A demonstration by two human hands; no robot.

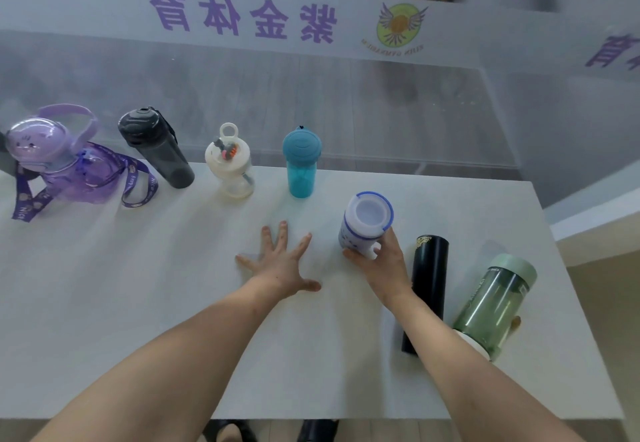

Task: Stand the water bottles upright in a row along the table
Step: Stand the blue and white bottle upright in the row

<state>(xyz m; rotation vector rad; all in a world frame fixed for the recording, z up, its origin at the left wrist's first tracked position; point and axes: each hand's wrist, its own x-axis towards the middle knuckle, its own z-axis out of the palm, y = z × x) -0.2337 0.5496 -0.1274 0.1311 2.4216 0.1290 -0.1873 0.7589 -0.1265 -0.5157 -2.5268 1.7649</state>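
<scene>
Right hand [384, 265] grips one white bottle [363, 223], left hand [280, 265] splayed flat; four bottles [300, 164] stand, two lie.

Purple strap [151, 188]: "Nice", "day". Glass band [104, 8]: 紫金体育 (mirrored).

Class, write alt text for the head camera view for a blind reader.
A person's right hand grips a white blue-rimmed bottle at a white table, left hand flat beside it. Four bottles stand along the far edge; a black bottle and a green bottle lie at right.
</scene>
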